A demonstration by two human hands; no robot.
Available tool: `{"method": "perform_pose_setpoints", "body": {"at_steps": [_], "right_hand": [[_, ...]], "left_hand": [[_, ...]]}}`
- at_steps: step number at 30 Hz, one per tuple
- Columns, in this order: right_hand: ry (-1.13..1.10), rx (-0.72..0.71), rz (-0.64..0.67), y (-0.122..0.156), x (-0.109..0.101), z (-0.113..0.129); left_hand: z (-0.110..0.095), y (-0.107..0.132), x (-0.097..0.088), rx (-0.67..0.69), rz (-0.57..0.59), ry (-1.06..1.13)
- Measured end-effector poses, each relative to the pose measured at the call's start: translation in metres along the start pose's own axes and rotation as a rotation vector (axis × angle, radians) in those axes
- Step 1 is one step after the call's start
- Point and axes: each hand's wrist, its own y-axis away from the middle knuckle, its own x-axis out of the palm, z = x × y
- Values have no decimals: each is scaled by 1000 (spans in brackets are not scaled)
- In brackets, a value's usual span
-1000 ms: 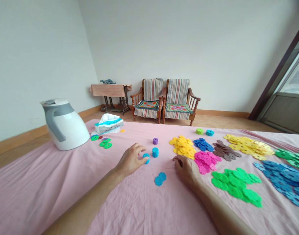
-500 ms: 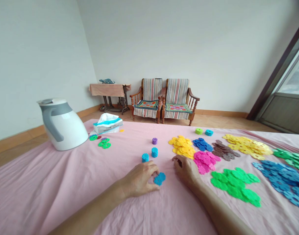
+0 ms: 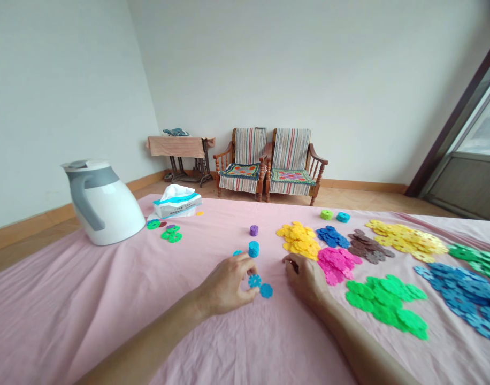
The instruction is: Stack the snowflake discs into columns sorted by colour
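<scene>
My left hand (image 3: 228, 283) is pinched on a light-blue snowflake disc (image 3: 254, 280), raised a little off the pink cloth. A second light-blue disc (image 3: 266, 291) lies flat just right of it. Behind my left hand stand a short light-blue stack (image 3: 253, 249), a mostly hidden one (image 3: 237, 253) and a purple stack (image 3: 253, 230). My right hand (image 3: 305, 278) rests curled on the cloth beside the pink disc pile (image 3: 336, 262); I cannot make out anything in it.
Piles of yellow (image 3: 300, 239), blue (image 3: 331, 236), brown (image 3: 367, 246), green (image 3: 389, 302) and blue (image 3: 465, 294) discs fill the right side. A white kettle (image 3: 101, 203) and a tissue pack (image 3: 177, 203) stand far left. Two chairs (image 3: 271, 166) are beyond the table.
My left hand let go of a light-blue stack, moved toward me to the pair of flat discs and has lifted one of them. My right hand has stayed put.
</scene>
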Motion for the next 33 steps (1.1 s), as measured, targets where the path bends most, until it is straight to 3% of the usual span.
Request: {"method": "perform_pose_setpoints", "body": {"at_steps": [4, 8, 13, 33], "right_hand": [[10, 4, 2, -1, 1, 0], [4, 9, 4, -1, 1, 0], [-13, -1, -11, 1, 0, 0], [-8, -5, -11, 1, 0, 0]], "left_hand": [[17, -5, -19, -73, -193, 21], [36, -7, -22, -115, -275, -18], [46, -7, -14, -124, -271, -43], [47, -9, -9, -125, -228, -76]]}}
